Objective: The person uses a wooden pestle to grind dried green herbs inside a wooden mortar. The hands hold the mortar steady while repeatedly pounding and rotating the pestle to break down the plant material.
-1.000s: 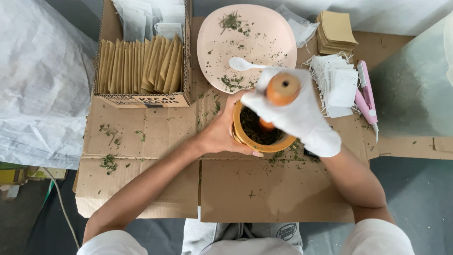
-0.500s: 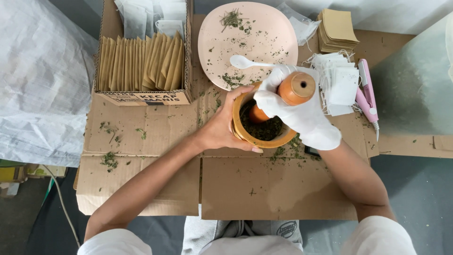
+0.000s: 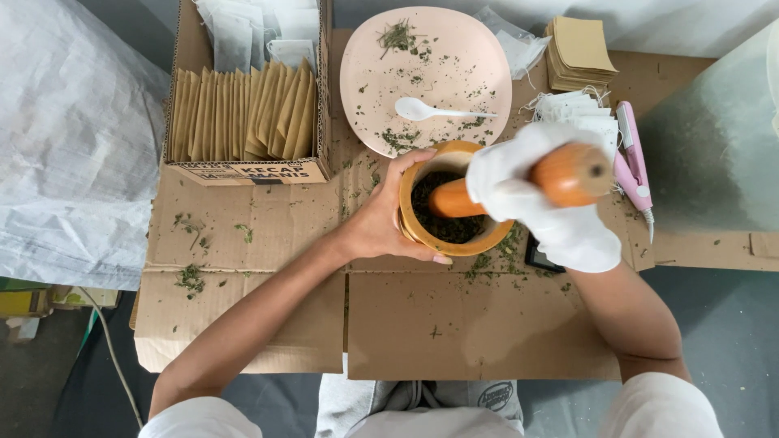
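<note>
On cardboard, we clasp the mortar (image 3: 451, 203) left (image 3: 388, 219), gloved right hand (image 3: 535, 199) clenching the tilted pestle (image 3: 519, 185); herbs may spill.

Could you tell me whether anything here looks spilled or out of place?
Yes: bits of dried green herb lie scattered over the flattened cardboard, thickest just below the wooden mortar, with more loose on the pink plate. Only the right hand, gripping the wooden pestle, wears a white glove; the left hand is bare.
</note>
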